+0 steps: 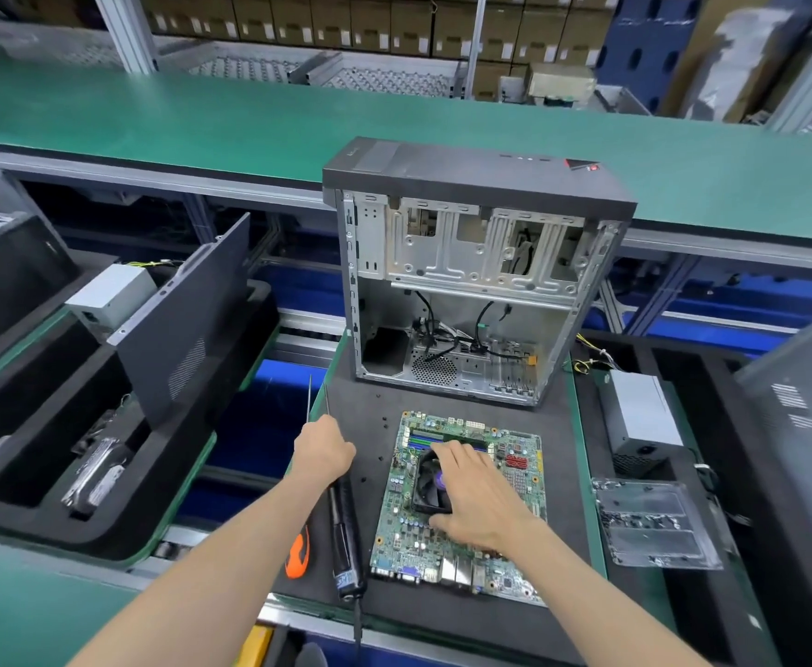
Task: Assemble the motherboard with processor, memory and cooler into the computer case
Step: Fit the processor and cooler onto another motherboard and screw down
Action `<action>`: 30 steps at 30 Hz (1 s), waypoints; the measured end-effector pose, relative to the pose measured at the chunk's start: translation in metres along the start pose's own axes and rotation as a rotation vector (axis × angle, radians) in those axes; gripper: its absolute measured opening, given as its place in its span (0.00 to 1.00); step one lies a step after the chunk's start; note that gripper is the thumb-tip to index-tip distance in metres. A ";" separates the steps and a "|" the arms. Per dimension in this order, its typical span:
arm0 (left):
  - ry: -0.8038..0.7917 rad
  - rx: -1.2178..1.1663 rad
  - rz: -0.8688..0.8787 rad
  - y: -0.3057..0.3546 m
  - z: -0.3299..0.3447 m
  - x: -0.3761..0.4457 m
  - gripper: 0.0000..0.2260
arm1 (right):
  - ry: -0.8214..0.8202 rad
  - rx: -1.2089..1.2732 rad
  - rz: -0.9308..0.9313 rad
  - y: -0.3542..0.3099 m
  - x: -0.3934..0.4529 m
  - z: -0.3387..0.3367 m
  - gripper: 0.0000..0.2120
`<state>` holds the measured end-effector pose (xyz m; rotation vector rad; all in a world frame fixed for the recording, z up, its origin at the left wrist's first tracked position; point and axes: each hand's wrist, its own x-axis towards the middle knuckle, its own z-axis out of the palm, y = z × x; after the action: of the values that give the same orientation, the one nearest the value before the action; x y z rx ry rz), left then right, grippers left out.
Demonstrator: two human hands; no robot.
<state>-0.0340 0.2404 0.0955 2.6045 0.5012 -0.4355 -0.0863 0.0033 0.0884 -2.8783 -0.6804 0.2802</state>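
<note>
Motherboard point(462, 512) flat on the dark foam mat point(558, 454), just in front of the open computer case point(471, 291). Right hand point(481, 493) rests on the board's cooler fan point(430, 483), fingers spread. Left hand point(322, 450), left of the board, fingers curled round the electric screwdriver point(346, 536). Orange-handled screwdriver point(298, 553) lies further left.

No text, label or number is legible on the computer case point(481, 185) or motherboard point(413, 536)
</note>
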 end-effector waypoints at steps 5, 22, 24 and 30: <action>0.020 0.104 0.057 0.004 0.004 0.003 0.07 | -0.006 0.008 -0.002 0.001 0.002 0.000 0.43; -0.266 0.432 0.568 0.003 0.004 0.015 0.14 | -0.005 0.071 -0.009 0.005 0.009 0.000 0.42; -0.254 0.427 0.561 -0.003 0.013 0.017 0.12 | -0.005 0.107 -0.003 0.004 0.010 0.000 0.39; -0.217 0.371 0.589 -0.008 0.021 0.022 0.05 | 0.000 0.164 0.005 0.004 0.009 0.002 0.39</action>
<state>-0.0228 0.2429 0.0663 2.8279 -0.4569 -0.6365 -0.0773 0.0040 0.0844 -2.7249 -0.6197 0.3214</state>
